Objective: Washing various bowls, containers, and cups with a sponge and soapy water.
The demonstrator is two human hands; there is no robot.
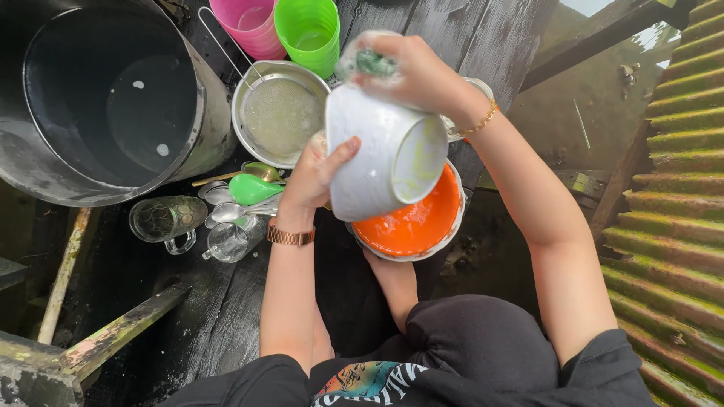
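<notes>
Left hand point(317, 175) cups the soapy white plastic mug point(381, 154), fingers curled on its wall. Right hand point(411, 71) clenches what looks like a green sponge point(371, 62) against its base. Mug lies sideways, mouth pointing right.

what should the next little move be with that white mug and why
Probably turn the white mug a little in the left hand. The right hand presses a soapy green sponge on its base only, and the side looks unscrubbed.

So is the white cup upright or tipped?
Tipped: the white cup lies sideways in the left hand, mouth facing right; the right hand scrubs its base.
</notes>
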